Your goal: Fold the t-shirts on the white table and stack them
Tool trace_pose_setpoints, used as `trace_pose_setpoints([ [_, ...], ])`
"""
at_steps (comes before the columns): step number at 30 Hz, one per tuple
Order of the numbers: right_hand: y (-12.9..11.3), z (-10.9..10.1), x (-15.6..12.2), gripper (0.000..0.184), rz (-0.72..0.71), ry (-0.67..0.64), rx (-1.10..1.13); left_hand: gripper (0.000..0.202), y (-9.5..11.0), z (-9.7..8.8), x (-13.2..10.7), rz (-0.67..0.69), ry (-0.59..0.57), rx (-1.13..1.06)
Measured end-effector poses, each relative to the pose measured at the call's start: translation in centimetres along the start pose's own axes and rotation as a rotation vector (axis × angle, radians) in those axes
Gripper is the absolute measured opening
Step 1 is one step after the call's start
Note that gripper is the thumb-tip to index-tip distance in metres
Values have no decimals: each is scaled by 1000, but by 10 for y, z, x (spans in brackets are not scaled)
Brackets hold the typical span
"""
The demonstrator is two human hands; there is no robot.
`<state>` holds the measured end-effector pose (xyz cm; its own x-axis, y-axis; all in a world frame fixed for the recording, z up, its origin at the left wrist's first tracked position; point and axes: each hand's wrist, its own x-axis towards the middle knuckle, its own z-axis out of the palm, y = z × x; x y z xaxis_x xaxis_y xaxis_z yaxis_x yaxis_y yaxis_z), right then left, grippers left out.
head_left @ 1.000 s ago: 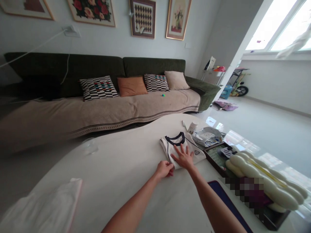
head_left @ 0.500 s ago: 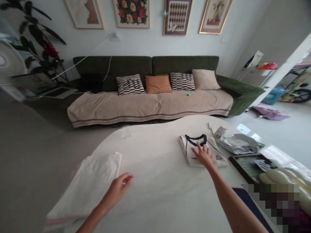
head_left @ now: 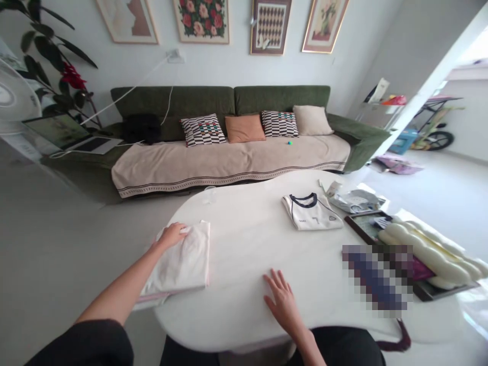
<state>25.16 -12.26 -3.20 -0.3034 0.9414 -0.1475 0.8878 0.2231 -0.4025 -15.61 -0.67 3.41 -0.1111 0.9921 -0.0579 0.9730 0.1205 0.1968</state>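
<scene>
On the left of the white table [head_left: 236, 244] lies a folded white garment [head_left: 190, 259], with pinkish fabric showing along its lower edge. My left hand [head_left: 172, 236] rests on its far left part, fingers curled and closed on the cloth. Nearer to me, my right hand [head_left: 281, 297] is spread with its fingers apart, low over the bare tabletop and holding nothing. Beyond it, toward the right, a white T-shirt [head_left: 318, 217] with a dark collar lies neatly folded, front side up, and neither hand touches it.
At the table's right are a crumpled plastic bag [head_left: 356, 200], a dark-rimmed tray [head_left: 360, 229] and a puffy cream cushion [head_left: 412, 241]. A clear cup [head_left: 209, 195] stands near the far left edge. Behind the table is a green sofa [head_left: 282, 96].
My right hand has left the T-shirt and come back toward me over the table. My left hand has moved onto the folded white garment, which lies farther onto the table. The view has shifted.
</scene>
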Motion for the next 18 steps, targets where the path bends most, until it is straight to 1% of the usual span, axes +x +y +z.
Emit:
trace_pose_setpoints([
  [2, -1, -8, 0, 51, 10, -29, 1, 15, 1, -12, -2, 49, -12, 11],
  [4, -5, -18, 1, 50, 20, -54, -2, 10, 6, -25, -10, 88, -14, 18],
  [6, -18, -28, 3, 49, 29, -67, -8, 9, 17, -37, -26, 134, -37, 1],
  [7, -28, -33, 3, 52, 17, -64, -3, 10, 25, -43, -38, 172, -65, -30],
  [8, -41, -39, 2, 56, -20, -51, 15, 13, 36, -48, -52, 220, -100, -73],
  [9, -57, -45, 2, 64, -89, -30, 48, 16, 48, -52, -70, 275, -138, -121],
  [11, -91, -57, -1, 81, -315, 10, 140, 22, 76, -59, -109, 385, -207, -225],
  [12, -108, -64, -3, 84, -449, 18, 180, 23, 90, -63, -129, 431, -235, -260],
  [13, -122, -70, -5, 80, -573, 17, 210, 22, 105, -68, -149, 490, -284, -312],
  [14, -133, -77, -7, 69, -672, 11, 224, 23, 118, -73, -168, 544, -342, -333],
  [15, -140, -84, -10, 54, -748, -2, 229, 24, 130, -81, -184, 598, -387, -322],
  [17, -144, -100, -18, 24, -842, -46, 246, 25, 148, -98, -207, 676, -395, -266],
  [18, -143, -110, -23, 14, -871, -74, 264, 26, 156, -107, -215, 703, -379, -245],
])
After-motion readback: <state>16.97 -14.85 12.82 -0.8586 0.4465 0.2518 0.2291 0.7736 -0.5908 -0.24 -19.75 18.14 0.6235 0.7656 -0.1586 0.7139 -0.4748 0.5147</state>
